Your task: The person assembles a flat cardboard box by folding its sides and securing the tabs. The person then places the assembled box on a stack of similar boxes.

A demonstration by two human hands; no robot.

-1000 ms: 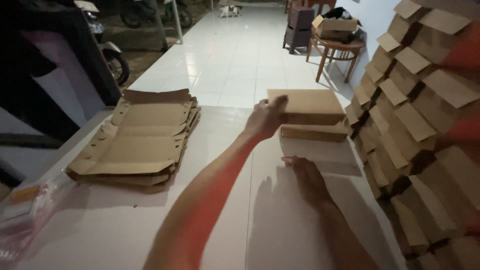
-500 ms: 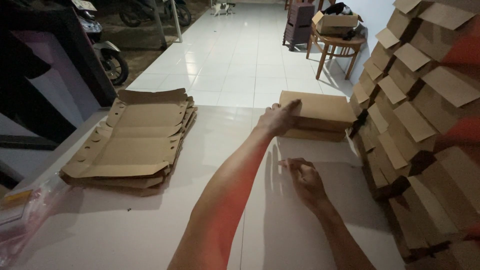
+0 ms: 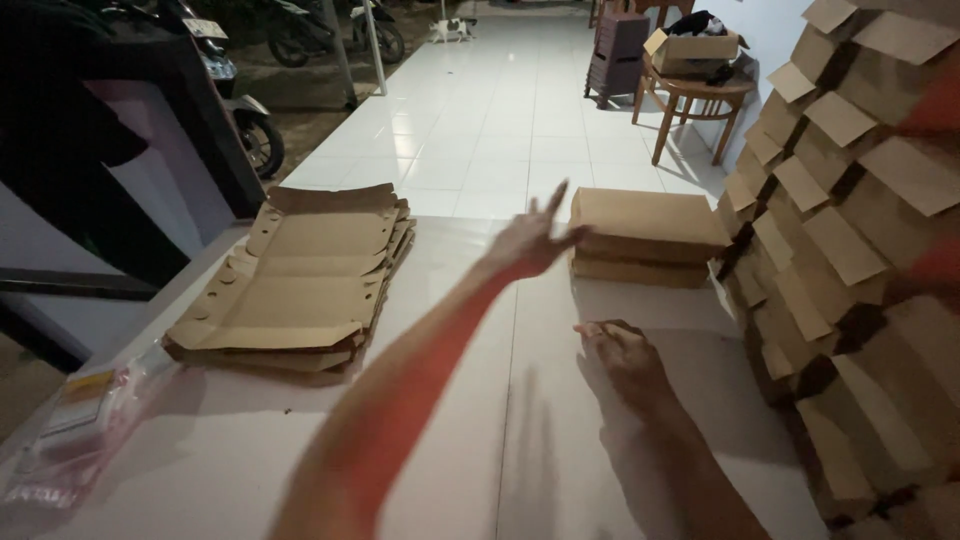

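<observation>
The folded boxes beside the left hand are plain brown cardboard, matt and slightly fibrous. Left of them, the pile of flat blanks is the same dull cardboard, as is the tall stack to their right. The surface beneath them looks smooth, pale and faintly satin. At its near left corner lies a crinkled, glossy clear plastic bag.
</observation>
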